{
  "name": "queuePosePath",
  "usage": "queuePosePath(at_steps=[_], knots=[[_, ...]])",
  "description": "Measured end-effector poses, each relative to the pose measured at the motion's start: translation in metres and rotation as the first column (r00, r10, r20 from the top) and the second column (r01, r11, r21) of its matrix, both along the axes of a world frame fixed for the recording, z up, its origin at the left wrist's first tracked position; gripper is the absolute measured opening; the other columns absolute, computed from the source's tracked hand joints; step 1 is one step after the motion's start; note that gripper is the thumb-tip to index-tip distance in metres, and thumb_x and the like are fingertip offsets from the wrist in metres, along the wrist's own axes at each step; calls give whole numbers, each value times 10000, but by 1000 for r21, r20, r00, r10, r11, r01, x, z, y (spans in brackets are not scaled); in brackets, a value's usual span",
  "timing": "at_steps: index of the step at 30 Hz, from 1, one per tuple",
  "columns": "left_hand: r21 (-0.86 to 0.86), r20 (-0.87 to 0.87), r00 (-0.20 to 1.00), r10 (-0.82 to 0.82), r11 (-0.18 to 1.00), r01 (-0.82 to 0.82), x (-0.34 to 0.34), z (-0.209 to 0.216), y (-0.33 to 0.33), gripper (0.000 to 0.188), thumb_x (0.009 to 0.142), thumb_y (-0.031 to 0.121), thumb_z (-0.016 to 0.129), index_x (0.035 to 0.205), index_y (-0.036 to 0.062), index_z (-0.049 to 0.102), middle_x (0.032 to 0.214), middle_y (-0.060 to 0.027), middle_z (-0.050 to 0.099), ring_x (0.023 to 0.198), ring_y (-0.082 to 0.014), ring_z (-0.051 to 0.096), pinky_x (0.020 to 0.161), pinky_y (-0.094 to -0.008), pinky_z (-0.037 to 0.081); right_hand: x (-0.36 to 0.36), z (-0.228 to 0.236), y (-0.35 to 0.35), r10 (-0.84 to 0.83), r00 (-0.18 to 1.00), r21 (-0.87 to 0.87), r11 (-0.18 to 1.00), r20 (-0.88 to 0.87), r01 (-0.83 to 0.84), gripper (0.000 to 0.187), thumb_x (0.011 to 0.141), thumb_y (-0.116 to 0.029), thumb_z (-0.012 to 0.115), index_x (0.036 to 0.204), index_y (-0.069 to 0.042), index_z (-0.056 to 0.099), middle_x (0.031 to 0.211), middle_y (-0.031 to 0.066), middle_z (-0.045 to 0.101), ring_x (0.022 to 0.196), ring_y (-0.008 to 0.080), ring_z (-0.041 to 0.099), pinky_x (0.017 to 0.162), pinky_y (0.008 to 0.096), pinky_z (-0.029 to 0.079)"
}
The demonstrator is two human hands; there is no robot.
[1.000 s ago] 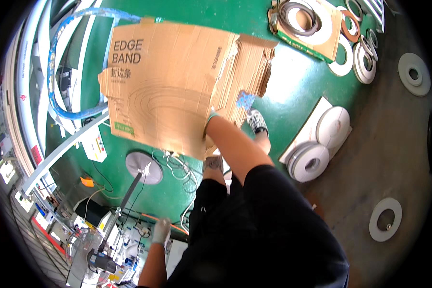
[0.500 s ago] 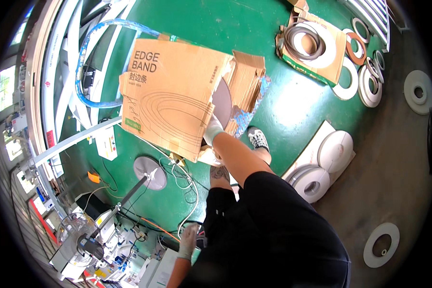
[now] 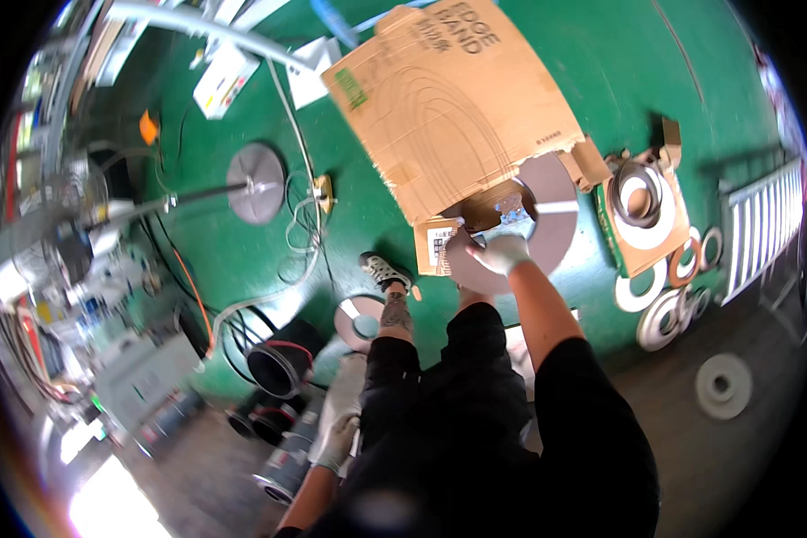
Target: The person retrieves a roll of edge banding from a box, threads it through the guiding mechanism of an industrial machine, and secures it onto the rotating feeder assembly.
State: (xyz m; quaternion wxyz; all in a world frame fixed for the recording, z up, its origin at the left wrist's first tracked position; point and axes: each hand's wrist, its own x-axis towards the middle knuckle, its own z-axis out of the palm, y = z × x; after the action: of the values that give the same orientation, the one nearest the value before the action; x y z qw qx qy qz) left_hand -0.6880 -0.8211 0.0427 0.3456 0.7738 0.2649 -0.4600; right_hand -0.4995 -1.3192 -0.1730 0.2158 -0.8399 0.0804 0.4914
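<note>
Green floor [image 3: 628, 81], right hand [image 3: 505, 254] (gloved) on brown ring [image 3: 560, 233] by cardboard box [image 3: 457, 117]

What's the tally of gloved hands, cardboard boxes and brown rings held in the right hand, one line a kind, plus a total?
Gloved hands: 2 (left hand, right hand)
Cardboard boxes: 2 (large box, smaller box under coils)
Held brown ring: 1
Total: 5

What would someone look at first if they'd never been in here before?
Probably the big cardboard box at the top middle. Just below it, the gloved right hand grips a large grey-brown ring poking out of its torn edge. Next might come the cluster of pale rings at the right.
</note>
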Motion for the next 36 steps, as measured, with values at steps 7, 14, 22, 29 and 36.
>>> queuePosePath(at_steps=[7, 14, 22, 29, 36], knots=[[-56, -87, 884, 459, 884, -464, -98, -25, 46, 214, 1014, 180, 518, 1080, 18, 641, 869, -36, 648, 785, -118, 596, 694, -245, 491, -139, 7, -18, 68, 996, -22, 997, -63, -70, 740, 946, -660, 362, 1163, -21, 667, 1094, 241, 684, 1043, 392, 648, 926, 474, 481], [-60, 77, 879, 471, 882, -468, -101, -45, 40, 230, 987, 188, 580, 1077, -16, 633, 904, -71, 658, 858, -151, 604, 823, -277, 472, -213, 49, 9, -622, 579, -61, 707, -526, 704, 501, 968, -497, 471, 1096, -32, 609, 836, 134, 606, 704, 292, 593, 698, 403, 517], [-16, 167, 862, 478, 876, -482, -66, -57, 135, 381, 949, 353, 583, 1095, 10, 657, 1051, -207, 688, 1027, -339, 649, 919, -386, 486, -187, 92, 142, 173, 981, 162, 974, -89, -157, 456, 970, -332, 506, 1303, -23, 531, 1224, 243, 604, 1183, 349, 566, 977, 400, 452], [-9, 186, 879, 439, 895, -445, -8, -111, 277, 406, 921, 405, 556, 1028, 36, 687, 1051, -223, 687, 1036, -380, 642, 880, -445, 505, -79, 107, 233, 156, 988, 129, 979, 9, -156, 374, 981, -293, 466, 1243, -39, 554, 1150, 196, 614, 1109, 310, 571, 913, 375, 458], [-3, 420, 793, 442, 874, -486, 115, -77, 389, 434, 951, 415, 526, 1112, 35, 659, 1079, -226, 679, 1061, -387, 628, 919, -433, 484, 54, 82, 351, -25, 1000, 243, 970, 13, 21, 312, 993, -253, 426, 1182, -56, 577, 1075, 148, 623, 1035, 271, 577, 849, 350, 464]])
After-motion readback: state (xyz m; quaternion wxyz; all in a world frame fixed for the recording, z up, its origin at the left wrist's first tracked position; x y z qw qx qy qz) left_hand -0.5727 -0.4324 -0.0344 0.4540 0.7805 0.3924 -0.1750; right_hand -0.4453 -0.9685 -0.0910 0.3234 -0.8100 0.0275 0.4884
